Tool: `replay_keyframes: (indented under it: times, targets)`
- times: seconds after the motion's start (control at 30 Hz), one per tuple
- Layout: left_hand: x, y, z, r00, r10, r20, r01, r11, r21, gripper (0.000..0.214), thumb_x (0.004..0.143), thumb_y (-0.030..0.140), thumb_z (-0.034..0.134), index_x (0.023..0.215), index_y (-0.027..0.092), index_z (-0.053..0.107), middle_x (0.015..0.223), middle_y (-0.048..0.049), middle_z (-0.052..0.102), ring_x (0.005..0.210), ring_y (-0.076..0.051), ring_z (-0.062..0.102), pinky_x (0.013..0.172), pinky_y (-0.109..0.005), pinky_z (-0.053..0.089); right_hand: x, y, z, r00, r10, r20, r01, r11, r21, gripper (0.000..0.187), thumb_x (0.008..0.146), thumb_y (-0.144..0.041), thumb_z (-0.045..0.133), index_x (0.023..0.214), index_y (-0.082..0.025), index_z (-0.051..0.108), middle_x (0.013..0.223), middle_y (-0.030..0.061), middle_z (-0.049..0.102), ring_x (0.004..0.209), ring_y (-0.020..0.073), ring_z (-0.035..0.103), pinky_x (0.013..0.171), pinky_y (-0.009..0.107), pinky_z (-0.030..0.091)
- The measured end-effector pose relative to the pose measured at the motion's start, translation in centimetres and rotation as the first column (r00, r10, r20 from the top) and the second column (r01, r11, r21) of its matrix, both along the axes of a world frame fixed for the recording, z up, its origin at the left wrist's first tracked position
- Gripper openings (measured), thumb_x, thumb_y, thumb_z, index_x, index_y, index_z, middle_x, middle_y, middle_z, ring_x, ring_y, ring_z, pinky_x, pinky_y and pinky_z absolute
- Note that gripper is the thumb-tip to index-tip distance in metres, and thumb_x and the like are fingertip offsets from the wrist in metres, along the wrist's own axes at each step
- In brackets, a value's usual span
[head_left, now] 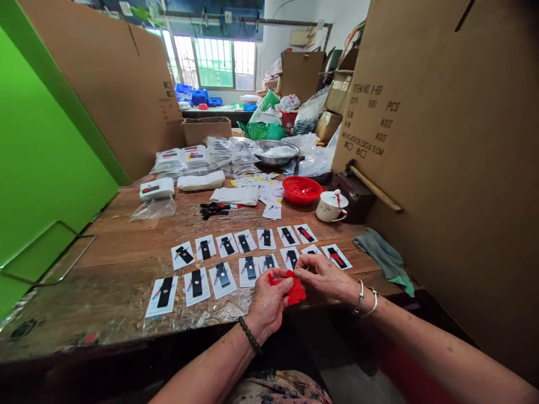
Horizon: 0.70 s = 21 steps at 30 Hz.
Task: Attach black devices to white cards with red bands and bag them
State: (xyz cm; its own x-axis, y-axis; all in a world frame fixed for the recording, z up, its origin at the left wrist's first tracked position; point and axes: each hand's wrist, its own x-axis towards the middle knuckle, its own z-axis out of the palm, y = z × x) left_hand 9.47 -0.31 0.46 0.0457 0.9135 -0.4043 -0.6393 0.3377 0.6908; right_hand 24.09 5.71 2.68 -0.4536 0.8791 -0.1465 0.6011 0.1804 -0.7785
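My left hand is closed around a small bunch of flat red pieces, with the thumb on top. My right hand pinches at the upper edge of that bunch, its thumb and fingertips together. Just beyond my hands, white printed cards lie in two rows. Most carry a black strip with a round metal snap. Two cards at the right ends show a red piece on the black, one of them a red-and-black strip. My hands partly cover several front-row cards.
Behind the cards are loose black strips, white card stacks, a red basket and a lidded mug. A hammer and grey-green glove lie right. Cardboard walls flank the table; bagged packs stand back left.
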Motion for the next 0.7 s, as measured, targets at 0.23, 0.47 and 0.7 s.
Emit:
replay_keyframes:
  times: [0.23,0.47,0.7]
  targets:
    - [-0.3,0.1,-0.1,1.0,0.013,0.016,-0.013,1.0,-0.027,0.029,0.064,0.008,0.077,0.08,0.015,0.055,0.069,-0.0002,0.064,0.055,-0.014,0.066,0.053,-0.025,0.055,-0.6,0.0,1.1,0.999,-0.049,-0.012,0.049,0.998,0.048,0.017,0.076,-0.03,0.053,0.064,-0.018,0.057,0.063,-0.0008,0.055,0.063,0.0134,0.047,0.059,0.025,0.035]
    - [-0.5,0.2,0.3,0.999,-0.003,-0.046,0.002,0.999,-0.035,0.027,0.064,0.007,0.074,0.082,0.014,0.055,0.067,-0.0028,0.067,0.055,-0.015,0.066,0.053,-0.025,0.055,-0.5,0.5,1.1,0.996,-0.027,-0.086,0.02,0.996,-0.085,0.019,0.079,-0.037,0.054,0.074,-0.018,0.058,0.068,-0.0012,0.055,0.062,0.0123,0.045,0.057,0.024,0.034]
    - [-0.4,0.0,0.1,0.984,-0.041,-0.171,0.042,0.999,0.005,0.032,0.059,0.015,0.078,0.082,0.014,0.056,0.065,-0.0013,0.066,0.052,-0.014,0.064,0.047,-0.022,0.049,-1.1,0.5,1.1,0.999,0.014,-0.043,-0.015,0.999,-0.031,0.011,0.074,-0.025,0.054,0.067,-0.017,0.057,0.064,-0.0017,0.052,0.062,0.0117,0.043,0.056,0.024,0.032]
